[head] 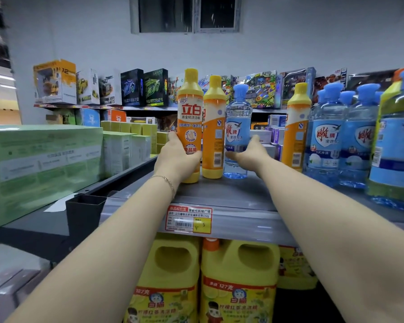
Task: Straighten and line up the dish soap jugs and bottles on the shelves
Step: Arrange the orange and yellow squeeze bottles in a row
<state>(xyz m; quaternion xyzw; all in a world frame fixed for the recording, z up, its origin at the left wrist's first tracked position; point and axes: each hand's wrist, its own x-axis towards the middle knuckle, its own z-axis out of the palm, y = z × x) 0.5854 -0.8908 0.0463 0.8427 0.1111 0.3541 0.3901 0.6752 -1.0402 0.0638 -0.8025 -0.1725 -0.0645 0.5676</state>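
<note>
Lowest in frame, the yellow jugs (175, 276) sit under the shelf (243, 220), whose lip carries a price tag (189, 219) at centre. Above it I have both arms stretched out. My left hand (177, 157), just left of centre, wraps the lower body of an orange bottle (189, 117), thumb on its left side and fingers curled across the front label. My right hand (247, 155) cups the lower part of a clear blue bottle (238, 127), thumb raised beside it and fingers curled round its front.

A second orange bottle (214, 127) stands between the two, touching or nearly touching both. That is my worry: these bottles are tall and narrow, and shifting either held one sideways could tip the middle one over, perhaps off the back of the shelf. Toy boxes (131, 87) line the far wall.
</note>
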